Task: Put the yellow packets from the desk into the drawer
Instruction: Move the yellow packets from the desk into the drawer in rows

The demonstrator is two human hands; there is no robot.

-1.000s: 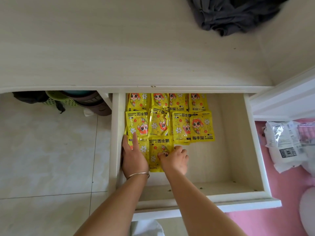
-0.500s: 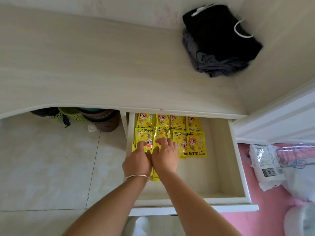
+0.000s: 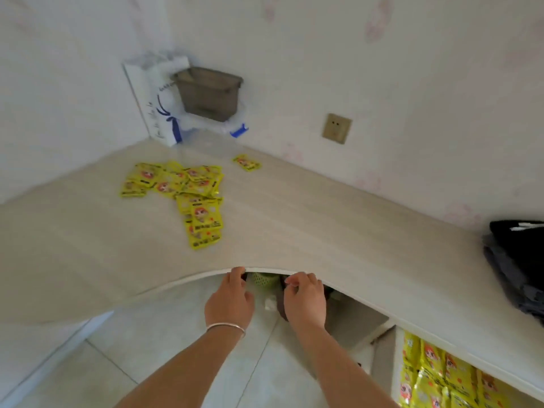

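Left hand: my left hand (image 3: 230, 301) is hovering at the curved front edge of the desk (image 3: 294, 219), fingers (image 3: 237, 275) loosely curled and holding nothing.
Right hand: my right hand (image 3: 306, 298) is hanging just beside it, fingers bent, empty.
Packets on desk: a loose pile of yellow packets (image 3: 188, 192) is lying well ahead of my hands, with a single packet (image 3: 247, 162) apart near the wall.
Drawer: the drawer (image 3: 396, 363) is standing open at lower right, with stored packets (image 3: 441, 378) lying in rows inside.
Far corner: a grey bin (image 3: 210, 92) is sitting there.
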